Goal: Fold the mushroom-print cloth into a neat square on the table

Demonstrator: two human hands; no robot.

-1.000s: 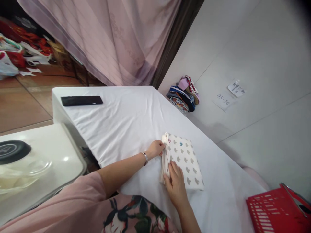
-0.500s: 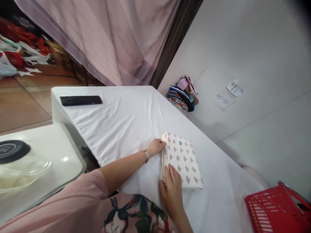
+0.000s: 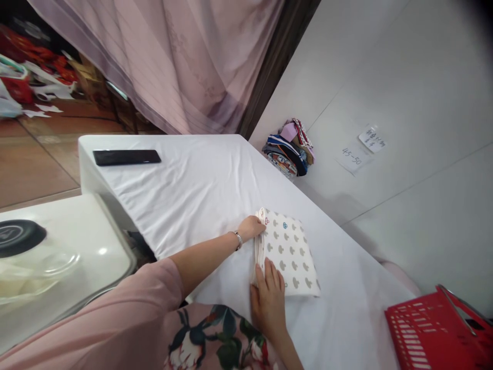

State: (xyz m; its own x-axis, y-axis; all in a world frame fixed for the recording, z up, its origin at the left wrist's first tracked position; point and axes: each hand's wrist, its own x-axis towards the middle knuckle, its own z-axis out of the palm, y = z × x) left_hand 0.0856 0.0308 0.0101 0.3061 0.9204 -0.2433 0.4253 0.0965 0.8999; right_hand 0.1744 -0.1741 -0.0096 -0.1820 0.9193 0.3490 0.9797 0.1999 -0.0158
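Observation:
A folded cream cloth point(image 3: 295, 252) with grey mushroom-like prints, one red and one blue among them, lies in stacked layers on the white-covered table. My left hand point(image 3: 251, 227), with a bracelet at the wrist, pinches the far end of its layered left edge; the fingertips partly overlap the print. Flat on the near left corner rests my right hand point(image 3: 268, 298). Its fingers stretch forward over the top, and the thumb lies along the layered edge.
A black phone point(image 3: 127, 157) lies at the table's far left. Folded clothes point(image 3: 288, 149) sit beyond the table, near paper labels point(image 3: 356, 156). A red basket point(image 3: 435, 329) stands at lower right, and a white surface with a black lid point(image 3: 21, 237) at left.
My left hand has shifted slightly right and up along the cloth's edge, its forearm following. The right hand stays on the near corner. The whole view has moved a little.

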